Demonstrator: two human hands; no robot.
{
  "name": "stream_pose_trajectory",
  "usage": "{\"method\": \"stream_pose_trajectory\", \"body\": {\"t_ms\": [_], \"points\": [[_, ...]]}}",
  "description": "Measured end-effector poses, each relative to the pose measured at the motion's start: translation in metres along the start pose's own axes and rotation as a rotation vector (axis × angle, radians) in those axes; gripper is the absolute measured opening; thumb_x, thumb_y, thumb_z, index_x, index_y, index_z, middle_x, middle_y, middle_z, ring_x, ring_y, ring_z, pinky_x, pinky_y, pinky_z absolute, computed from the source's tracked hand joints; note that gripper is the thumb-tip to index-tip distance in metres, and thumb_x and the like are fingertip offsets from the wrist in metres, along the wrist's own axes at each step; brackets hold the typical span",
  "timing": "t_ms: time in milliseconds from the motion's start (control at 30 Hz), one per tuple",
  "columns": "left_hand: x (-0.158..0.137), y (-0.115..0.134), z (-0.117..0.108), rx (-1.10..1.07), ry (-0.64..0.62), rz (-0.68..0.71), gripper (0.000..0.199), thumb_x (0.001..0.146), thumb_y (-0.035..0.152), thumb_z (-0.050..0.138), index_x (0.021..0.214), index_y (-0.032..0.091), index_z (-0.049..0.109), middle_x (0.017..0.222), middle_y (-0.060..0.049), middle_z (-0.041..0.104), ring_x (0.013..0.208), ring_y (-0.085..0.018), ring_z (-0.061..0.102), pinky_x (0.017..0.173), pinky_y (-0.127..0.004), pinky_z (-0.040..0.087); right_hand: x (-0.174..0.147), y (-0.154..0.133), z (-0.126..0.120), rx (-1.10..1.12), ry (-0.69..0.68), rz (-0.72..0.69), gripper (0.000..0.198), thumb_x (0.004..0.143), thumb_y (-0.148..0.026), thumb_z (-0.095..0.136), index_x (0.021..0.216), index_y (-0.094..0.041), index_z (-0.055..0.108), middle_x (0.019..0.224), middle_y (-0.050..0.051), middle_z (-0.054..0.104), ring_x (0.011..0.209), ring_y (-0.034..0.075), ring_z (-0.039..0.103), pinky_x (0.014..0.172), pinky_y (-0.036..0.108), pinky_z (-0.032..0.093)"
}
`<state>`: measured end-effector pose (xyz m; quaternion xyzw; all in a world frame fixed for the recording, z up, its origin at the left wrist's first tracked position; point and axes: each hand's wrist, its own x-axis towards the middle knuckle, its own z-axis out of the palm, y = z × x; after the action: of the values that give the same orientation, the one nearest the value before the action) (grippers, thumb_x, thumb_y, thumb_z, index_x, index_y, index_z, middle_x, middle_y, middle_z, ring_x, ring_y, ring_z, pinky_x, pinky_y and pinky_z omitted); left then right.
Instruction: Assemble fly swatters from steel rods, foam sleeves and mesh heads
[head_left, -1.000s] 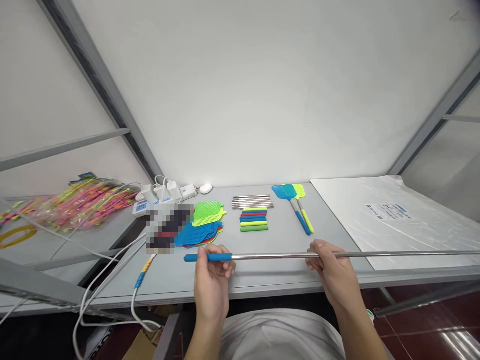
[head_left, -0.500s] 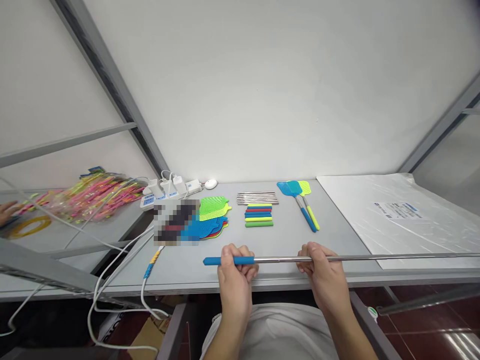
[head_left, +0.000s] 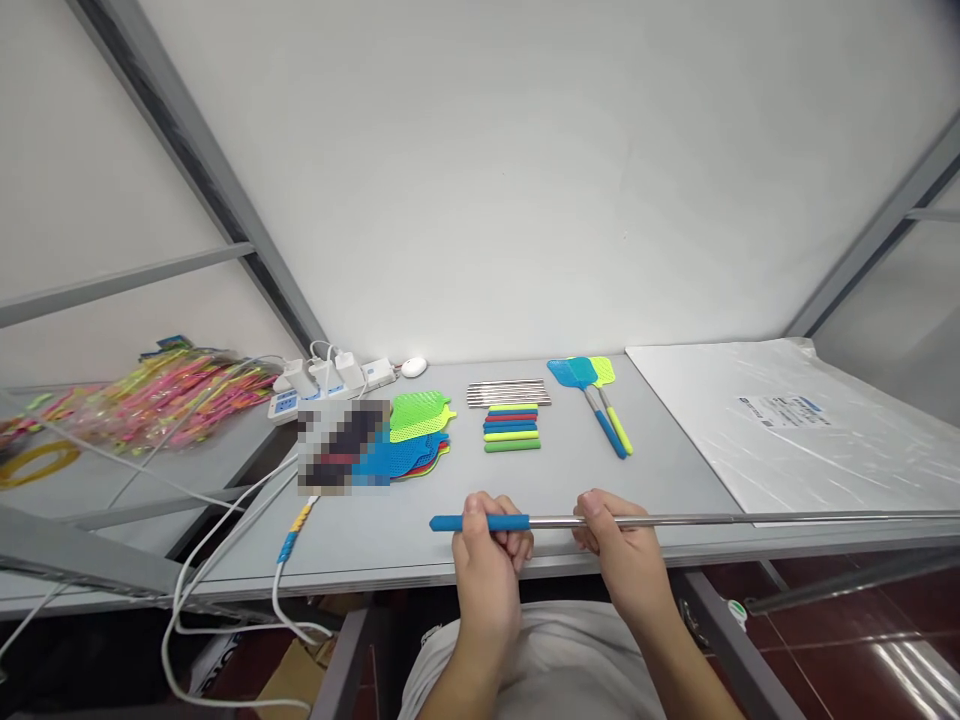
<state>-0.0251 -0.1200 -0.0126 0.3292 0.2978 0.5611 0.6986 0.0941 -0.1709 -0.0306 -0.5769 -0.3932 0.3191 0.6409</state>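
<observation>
Across the front of the table I hold a long metal telescopic rod (head_left: 697, 519) with a blue handle grip (head_left: 510, 523), roughly level. My left hand (head_left: 486, 560) is closed around the blue grip, thumb on top. To its right, my right hand (head_left: 622, 560) pinches the metal part near the grip. The rod's far end runs past the right edge of the view. Beyond my hands lie several coloured handle grips (head_left: 512, 436) in a stack and several short metal rods (head_left: 508, 393). Two assembled fly swatters, one blue (head_left: 574, 373) and one yellow-green (head_left: 602, 371), lie to their right.
Green swatter heads (head_left: 418, 410) and blue swatter heads (head_left: 412, 455) lie left of the grips, beside a pixelated patch. A power strip (head_left: 286, 402) with white cables (head_left: 176, 600) is farther left. White wrapped sheeting (head_left: 705, 430) covers the right side. Bagged colourful items (head_left: 187, 400) lie far left.
My hands have come closer together along the rod, the right one sliding toward the blue grip. The view has shifted slightly, and another person's hand at the far left is out of sight.
</observation>
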Motion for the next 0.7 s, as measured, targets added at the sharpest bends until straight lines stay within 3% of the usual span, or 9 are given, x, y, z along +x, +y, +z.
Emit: {"method": "stream_pose_trajectory", "body": {"t_ms": [200, 700], "points": [[0.005, 0.015, -0.006, -0.009, 0.074, 0.058, 0.048, 0.096, 0.049, 0.039, 0.058, 0.020, 0.033, 0.050, 0.006, 0.034, 0.041, -0.008, 0.030, 0.044, -0.024, 0.033, 0.003, -0.004, -0.014, 0.217, 0.094, -0.010, 0.048, 0.091, -0.046, 0.054, 0.054, -0.022, 0.034, 0.056, -0.005, 0.027, 0.055, 0.013, 0.032, 0.056, 0.030, 0.029], [0.021, 0.043, -0.020, -0.040, 0.132, 0.213, 0.048, 0.095, 0.047, 0.043, 0.057, 0.020, 0.032, 0.049, 0.006, 0.033, 0.040, -0.008, 0.031, 0.044, -0.025, 0.030, 0.010, -0.014, -0.027, 0.321, 0.161, -0.007, 0.049, 0.089, -0.039, 0.061, 0.052, -0.022, 0.035, 0.054, -0.005, 0.024, 0.055, 0.013, 0.032, 0.055, 0.030, 0.029]]}}
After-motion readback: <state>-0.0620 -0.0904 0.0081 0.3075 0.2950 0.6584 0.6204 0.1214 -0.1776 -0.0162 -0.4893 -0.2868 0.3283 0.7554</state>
